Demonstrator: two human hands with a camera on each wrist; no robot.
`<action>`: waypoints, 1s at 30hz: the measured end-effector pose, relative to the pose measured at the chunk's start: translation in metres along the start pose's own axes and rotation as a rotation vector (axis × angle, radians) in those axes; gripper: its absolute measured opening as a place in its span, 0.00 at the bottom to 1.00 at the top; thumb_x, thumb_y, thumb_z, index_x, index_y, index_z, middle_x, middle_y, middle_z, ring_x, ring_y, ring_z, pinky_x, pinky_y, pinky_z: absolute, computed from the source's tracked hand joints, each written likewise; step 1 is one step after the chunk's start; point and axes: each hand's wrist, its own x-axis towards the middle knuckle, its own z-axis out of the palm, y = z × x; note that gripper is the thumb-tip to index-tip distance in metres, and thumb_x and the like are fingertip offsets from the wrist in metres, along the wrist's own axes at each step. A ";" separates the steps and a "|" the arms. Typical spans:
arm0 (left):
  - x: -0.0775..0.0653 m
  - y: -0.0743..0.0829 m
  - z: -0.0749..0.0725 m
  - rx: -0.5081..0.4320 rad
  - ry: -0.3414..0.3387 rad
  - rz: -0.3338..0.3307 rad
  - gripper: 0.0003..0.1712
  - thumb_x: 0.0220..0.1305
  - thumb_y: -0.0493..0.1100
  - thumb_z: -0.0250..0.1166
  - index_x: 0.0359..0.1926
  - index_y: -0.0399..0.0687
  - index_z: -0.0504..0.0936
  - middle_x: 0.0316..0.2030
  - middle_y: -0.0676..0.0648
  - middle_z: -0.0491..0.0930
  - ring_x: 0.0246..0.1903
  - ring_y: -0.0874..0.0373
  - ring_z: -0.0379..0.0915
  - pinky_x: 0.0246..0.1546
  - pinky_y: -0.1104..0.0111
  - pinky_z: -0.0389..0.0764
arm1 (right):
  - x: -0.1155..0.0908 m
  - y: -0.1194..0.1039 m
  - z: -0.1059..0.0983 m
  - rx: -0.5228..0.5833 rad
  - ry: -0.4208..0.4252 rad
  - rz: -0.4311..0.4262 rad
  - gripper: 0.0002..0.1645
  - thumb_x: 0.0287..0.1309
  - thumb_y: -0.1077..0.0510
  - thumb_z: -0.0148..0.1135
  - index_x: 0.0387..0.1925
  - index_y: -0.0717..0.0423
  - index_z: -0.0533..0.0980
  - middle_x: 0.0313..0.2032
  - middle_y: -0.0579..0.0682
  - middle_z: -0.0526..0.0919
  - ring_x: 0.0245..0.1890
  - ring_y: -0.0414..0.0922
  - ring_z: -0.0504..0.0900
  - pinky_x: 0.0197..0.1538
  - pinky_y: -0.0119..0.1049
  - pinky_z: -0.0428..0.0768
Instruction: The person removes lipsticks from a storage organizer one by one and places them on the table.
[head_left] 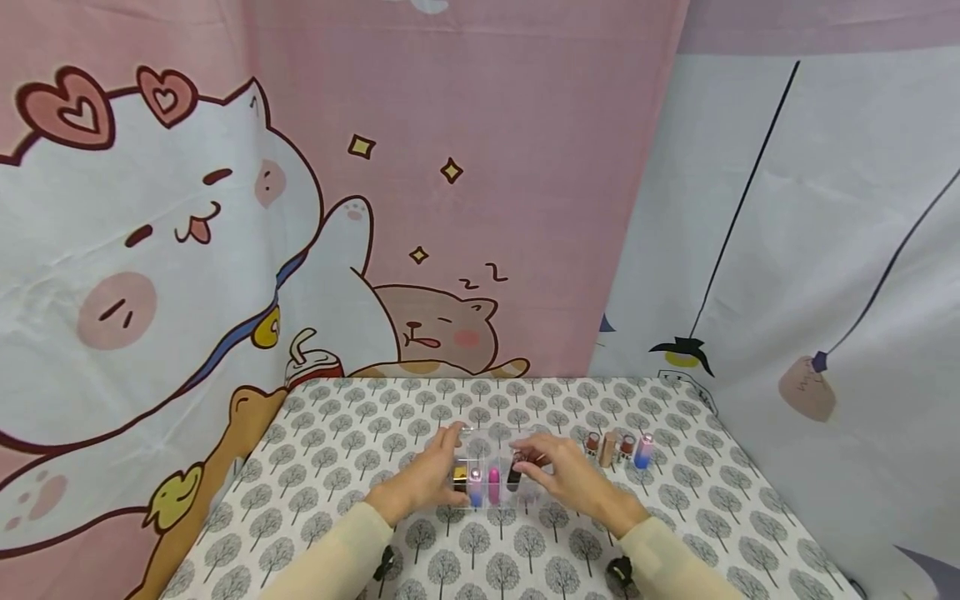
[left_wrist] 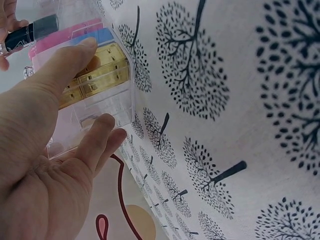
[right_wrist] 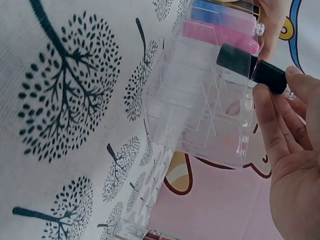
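Observation:
A clear plastic lipstick organizer (right_wrist: 172, 102) with several compartments sits on the table in front of me. My left hand (head_left: 429, 473) grips its left end, thumb on one side and fingers on the other. With thumb and fingertips, my right hand (head_left: 573, 477) pinches a black lipstick tube (right_wrist: 270, 75), whose lower end is inside a compartment in the right wrist view. Beside it in the organizer stand a pink tube (right_wrist: 220, 37) and a blue-and-pink tube (right_wrist: 225, 17). A gold-and-black tube (left_wrist: 102, 70) is by my left thumb.
Right of the organizer stand several more lipsticks: a blue-and-pink one (head_left: 643, 451), a tan one (head_left: 608, 448) and brownish ones (head_left: 592, 444). A tree-patterned cloth (head_left: 330, 517) covers the table. Cartoon-printed curtains (head_left: 525, 208) hang behind and beside it.

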 end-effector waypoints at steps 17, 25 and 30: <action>0.000 -0.004 0.004 -0.018 -0.003 -0.002 0.81 0.56 0.48 0.94 0.94 0.42 0.45 0.81 0.29 0.69 0.69 0.35 0.85 0.77 0.42 0.87 | -0.005 0.001 -0.012 0.019 0.149 -0.122 0.18 0.73 0.63 0.80 0.60 0.54 0.88 0.49 0.47 0.98 0.43 0.38 0.96 0.50 0.34 0.98; 0.003 -0.003 0.001 0.000 0.001 0.011 0.80 0.57 0.47 0.94 0.94 0.41 0.46 0.80 0.29 0.69 0.68 0.34 0.85 0.76 0.41 0.88 | -0.006 0.001 -0.023 -0.026 0.182 -0.155 0.20 0.71 0.66 0.81 0.61 0.57 0.89 0.49 0.50 0.98 0.42 0.40 0.97 0.49 0.34 0.98; 0.000 -0.004 0.002 0.000 -0.002 -0.002 0.80 0.58 0.48 0.93 0.94 0.42 0.46 0.80 0.30 0.70 0.68 0.35 0.85 0.77 0.42 0.87 | -0.011 0.003 -0.025 -0.027 0.197 -0.159 0.21 0.69 0.68 0.81 0.62 0.59 0.88 0.49 0.50 0.98 0.41 0.39 0.96 0.47 0.32 0.97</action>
